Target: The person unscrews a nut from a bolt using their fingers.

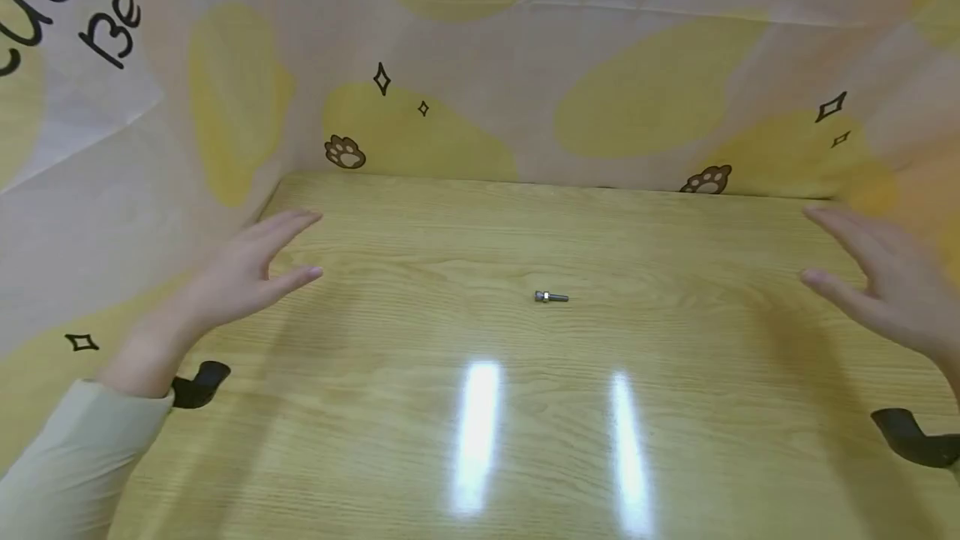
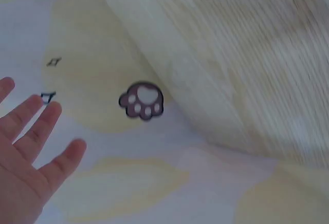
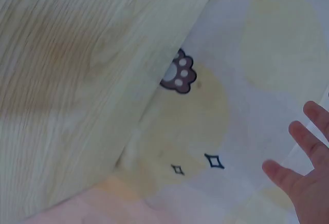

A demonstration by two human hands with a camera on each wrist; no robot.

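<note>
A small metal bolt (image 1: pixel 558 297) lies on its side near the middle of the wooden table, its head to the left and its shank to the right. What looks like a nut (image 1: pixel 546 297) sits on it close to the head. Over the table's left side hovers my left hand (image 1: pixel 232 280), fingers and thumb spread and holding nothing; its spread fingers (image 2: pixel 41 126) show in the left wrist view. My right hand (image 1: pixel 892 277) is raised likewise over the right side, thumb apart from the fingers. Both hands are well away from the bolt.
The wooden tabletop (image 1: pixel 375 340) carries two bright light reflections toward the front. Patterned cloth (image 1: pixel 450 48) with paw prints and lettering hangs behind it and along both sides. Black straps (image 1: pixel 201 384) show at both wrists.
</note>
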